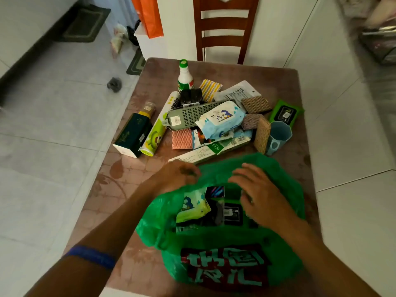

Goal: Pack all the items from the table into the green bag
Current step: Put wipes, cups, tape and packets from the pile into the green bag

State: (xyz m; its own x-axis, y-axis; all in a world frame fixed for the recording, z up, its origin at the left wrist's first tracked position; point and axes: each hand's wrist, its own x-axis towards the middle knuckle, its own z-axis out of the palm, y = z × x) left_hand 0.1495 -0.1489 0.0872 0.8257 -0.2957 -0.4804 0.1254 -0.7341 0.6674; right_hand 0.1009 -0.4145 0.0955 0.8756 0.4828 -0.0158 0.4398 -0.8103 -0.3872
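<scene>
A: Fingers (189,171) of the left hand (177,175) bunched on the far rim of the green bag (225,239), pinching the film. Right hand (257,196) loosely spread over the bag's mouth; cannot tell whether gripping or only resting.

B: And the bag itself?

A: Sitting at the near edge of the counter (120,189), mouth held open, partly filled, with a wipes pack and some dark packets inside. Most of the load heaped just beyond the bag.

B: Likely trouble?

A: Looks like thin film, so could stretch or tear on the corners of the long box (210,150) lying against the bag's far rim, or of the dark green box (134,133) beyond the bag to the left. Could slump shut if let go; would want one hand kept on the rim. Upright bottle (185,79) on the far side of the heap from the bag, easy to knock over when reaching across. Might also drag the bag off the near edge as weight goes in.

B: Surface and room?

A: Brownish patterned counter, glossy, probably slippery. Wooden chair (225,28) beyond the bag, past the heap. Pale tiled floor (53,125) to the left and right of the bag. Dark mat (85,24) and orange bag (150,16) far beyond the bag to the left. Dim light, blurred toward the edges.
</scene>
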